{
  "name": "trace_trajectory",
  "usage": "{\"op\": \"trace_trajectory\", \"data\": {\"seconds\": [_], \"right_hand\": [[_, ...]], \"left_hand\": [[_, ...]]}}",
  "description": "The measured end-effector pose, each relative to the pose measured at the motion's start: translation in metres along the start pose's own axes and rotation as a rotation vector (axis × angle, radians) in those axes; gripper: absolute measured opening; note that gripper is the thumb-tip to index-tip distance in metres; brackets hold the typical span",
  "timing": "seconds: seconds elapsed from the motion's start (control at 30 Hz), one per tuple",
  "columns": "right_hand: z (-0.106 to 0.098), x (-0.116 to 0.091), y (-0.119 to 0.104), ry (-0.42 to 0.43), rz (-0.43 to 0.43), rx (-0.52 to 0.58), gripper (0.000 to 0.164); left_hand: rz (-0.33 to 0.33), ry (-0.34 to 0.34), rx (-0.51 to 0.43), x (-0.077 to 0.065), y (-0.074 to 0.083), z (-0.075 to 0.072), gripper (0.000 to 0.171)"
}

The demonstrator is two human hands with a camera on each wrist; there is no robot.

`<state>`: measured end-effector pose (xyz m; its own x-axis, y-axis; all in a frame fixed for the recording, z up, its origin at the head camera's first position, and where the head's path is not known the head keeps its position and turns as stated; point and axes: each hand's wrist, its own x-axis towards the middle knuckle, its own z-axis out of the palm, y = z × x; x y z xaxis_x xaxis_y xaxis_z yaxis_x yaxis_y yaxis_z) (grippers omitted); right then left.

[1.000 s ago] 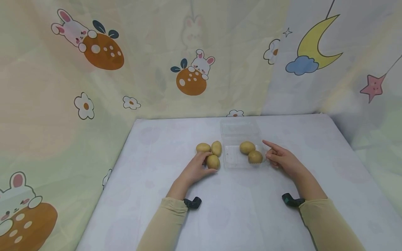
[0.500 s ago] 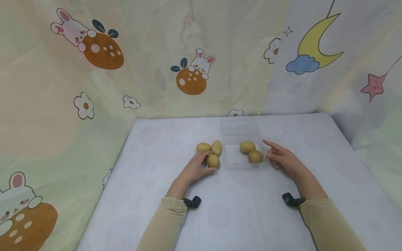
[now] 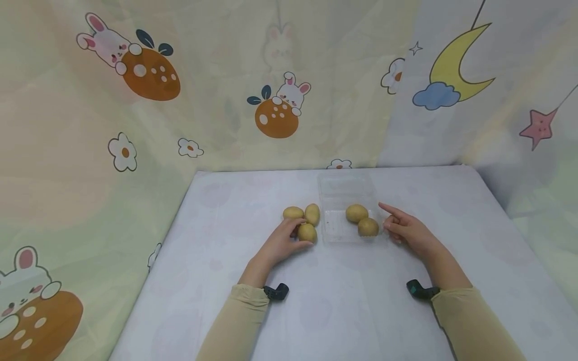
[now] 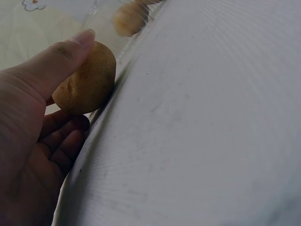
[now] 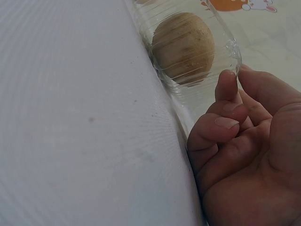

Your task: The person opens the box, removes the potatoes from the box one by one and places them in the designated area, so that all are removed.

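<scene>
My left hand point(image 3: 281, 243) curls around a potato point(image 3: 307, 233) on the table, thumb at its near side and fingers at its far side. In the left wrist view the thumb lies along this potato point(image 4: 89, 80). Two more potatoes, one lying sideways point(image 3: 293, 212) and one pointing away point(image 3: 312, 214), sit just beyond that hand. To their right stands a clear plastic clamshell box point(image 3: 333, 233), holding two potatoes, one farther back point(image 3: 356, 213) and one nearer point(image 3: 368, 227). My right hand point(image 3: 408, 231) pinches the box's right rim point(image 5: 236, 59) between thumb and a fingertip, index finger extended.
The box's transparent lid point(image 3: 345, 184) lies folded back toward the table's far edge. A white cloth covers the table point(image 3: 343, 301). Printed fabric point(image 3: 217, 90) hangs behind and at both sides. Each wrist wears a small black camera, left point(image 3: 276, 292) and right point(image 3: 422, 290).
</scene>
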<state>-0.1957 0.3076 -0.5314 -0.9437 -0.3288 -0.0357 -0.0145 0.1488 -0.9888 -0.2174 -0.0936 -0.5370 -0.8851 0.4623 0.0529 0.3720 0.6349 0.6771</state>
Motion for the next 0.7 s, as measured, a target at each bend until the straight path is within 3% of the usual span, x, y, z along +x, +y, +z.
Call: {"op": "trace_trajectory", "data": {"seconds": [0.7], "right_hand": [[0.0030,-0.0007,-0.0038,0.028,0.031,-0.022,0.062]], "left_hand": [[-0.024,-0.003,-0.029,-0.0010,-0.0013,-0.0006,0.071]]}}
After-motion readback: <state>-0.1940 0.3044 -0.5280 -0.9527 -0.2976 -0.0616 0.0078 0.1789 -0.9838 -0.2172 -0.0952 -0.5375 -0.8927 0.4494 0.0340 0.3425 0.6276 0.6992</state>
